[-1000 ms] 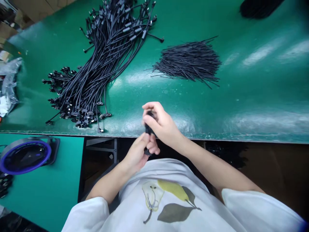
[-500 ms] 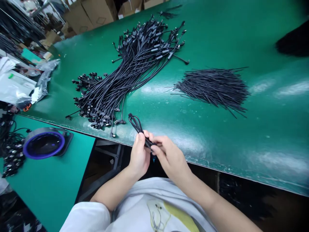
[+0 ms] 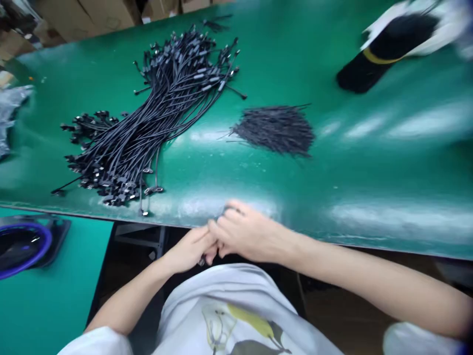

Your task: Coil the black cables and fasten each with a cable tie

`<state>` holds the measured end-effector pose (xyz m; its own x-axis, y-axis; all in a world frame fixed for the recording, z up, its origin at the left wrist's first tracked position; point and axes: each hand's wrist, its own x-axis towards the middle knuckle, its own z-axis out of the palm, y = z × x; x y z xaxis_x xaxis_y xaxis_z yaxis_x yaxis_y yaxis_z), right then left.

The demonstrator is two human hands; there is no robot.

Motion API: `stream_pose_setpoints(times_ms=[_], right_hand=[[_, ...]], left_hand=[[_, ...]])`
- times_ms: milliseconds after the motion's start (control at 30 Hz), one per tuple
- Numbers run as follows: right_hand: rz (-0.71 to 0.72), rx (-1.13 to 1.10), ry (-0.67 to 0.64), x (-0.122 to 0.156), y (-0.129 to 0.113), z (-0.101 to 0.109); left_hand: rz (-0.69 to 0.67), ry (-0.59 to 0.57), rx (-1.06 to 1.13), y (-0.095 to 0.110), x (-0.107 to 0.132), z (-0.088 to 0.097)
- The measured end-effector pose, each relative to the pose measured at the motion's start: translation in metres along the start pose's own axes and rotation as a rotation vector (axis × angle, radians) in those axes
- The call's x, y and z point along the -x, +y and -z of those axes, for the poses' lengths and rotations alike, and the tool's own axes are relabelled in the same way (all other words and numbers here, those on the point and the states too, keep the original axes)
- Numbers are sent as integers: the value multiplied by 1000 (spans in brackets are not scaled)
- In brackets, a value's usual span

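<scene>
Black cable (image 3: 201, 261) now tucked between curled left hand (image 3: 190, 249) and right hand (image 3: 247, 234), tip showing

We work in a cable workshop: a long green workbench (image 3: 369, 167) carries heaps of black cables (image 3: 121, 165) before cardboard boxes (image 3: 84, 12).

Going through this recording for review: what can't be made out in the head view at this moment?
- What the left hand and right hand hold: their fingers cover it; only a small dark bit shows.
- Black bundle with a yellow band: blurred, with the white material around it cut off by the top edge.
- Pile of short black wires: blurred, single wires unclear.
- Blue-rimmed round device: cut off by the left edge.
</scene>
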<state>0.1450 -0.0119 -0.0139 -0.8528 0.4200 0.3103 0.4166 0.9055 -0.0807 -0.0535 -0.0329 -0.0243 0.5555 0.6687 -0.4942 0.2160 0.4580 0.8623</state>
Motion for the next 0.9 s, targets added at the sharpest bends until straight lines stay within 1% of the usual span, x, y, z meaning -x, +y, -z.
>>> stream_pose_setpoints(times_ms=[67,100,167,233,300,367,433,500,633,700,767,833,900], right_hand=[[31,52,-74,6,-8,1],[33,65,-89,10,-14,2],[18,86,-97,17,-25,5],[-30,110,-92,23,-33,6],[-80,133,-86,27,-38,5],[-100,158,-61,30,-37,2],[-77,193,-13,32,-32,-1],[-40,231,30,33,-24,0],[-29,296,55,35,-7,6],[3,333,73,36,-2,8],[45,357,82,37,-2,8],[57,345,55,38,-5,7],[11,256,2,38,-4,8]], left_hand=[[74,-143,-124,6,8,0],[95,-185,-184,10,12,-1],[98,-230,-315,17,18,-3],[58,-229,-462,20,21,-6],[11,-188,-603,18,20,-8],[-30,-137,-722,13,17,-11],[-77,-120,-800,8,12,-14],[-119,-119,-843,7,7,-17],[-161,-49,-948,13,-4,-19],[-140,-80,-941,19,-10,-18],[-121,-143,-896,24,-15,-19],[-112,-159,-868,25,-19,-20],[-107,-126,-840,22,-22,-20]])
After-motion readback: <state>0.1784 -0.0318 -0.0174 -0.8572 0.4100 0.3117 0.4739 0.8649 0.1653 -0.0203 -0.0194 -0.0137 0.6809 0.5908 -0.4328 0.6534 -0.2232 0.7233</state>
